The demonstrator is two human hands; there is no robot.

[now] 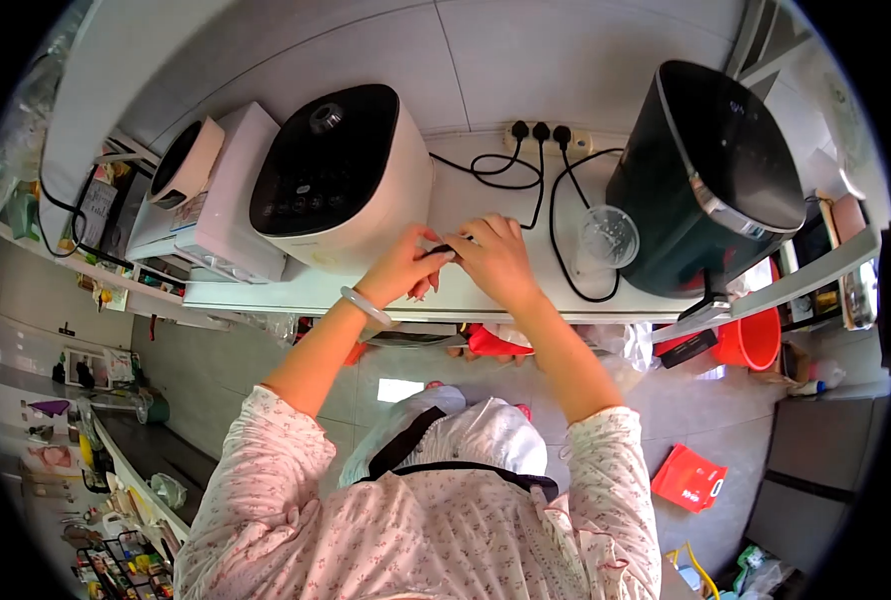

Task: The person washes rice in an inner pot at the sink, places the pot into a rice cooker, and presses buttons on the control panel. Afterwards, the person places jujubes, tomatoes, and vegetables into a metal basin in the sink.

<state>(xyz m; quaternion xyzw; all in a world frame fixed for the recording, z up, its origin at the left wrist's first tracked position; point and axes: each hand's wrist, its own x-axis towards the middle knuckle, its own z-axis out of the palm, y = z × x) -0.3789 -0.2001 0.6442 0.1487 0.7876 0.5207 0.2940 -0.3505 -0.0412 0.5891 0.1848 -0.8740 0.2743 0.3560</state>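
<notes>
My left hand [403, 268], with a pale bangle on the wrist, is closed with its thumb and fingers pinching a short dark piece of black cord [440, 249] above the shelf's front edge. Beside it, my right hand [495, 260] has its fingers curled over the same piece. A black cord seems to run from the power strip [584, 142] down behind my right hand. To the left stands a white rice cooker-like appliance [406, 160] with a black touch-panel top. At right is a dark green air fryer-like appliance [656, 205], next to a clear plastic cup [609, 238].
The white shelf [336, 290] bears the appliances, with a white box-shaped unit [241, 215] at far left. Loose black cords loop near the wall. On the floor lie a red bag [688, 478] and a red bucket [751, 338]; a counter [151, 455] stands at lower left.
</notes>
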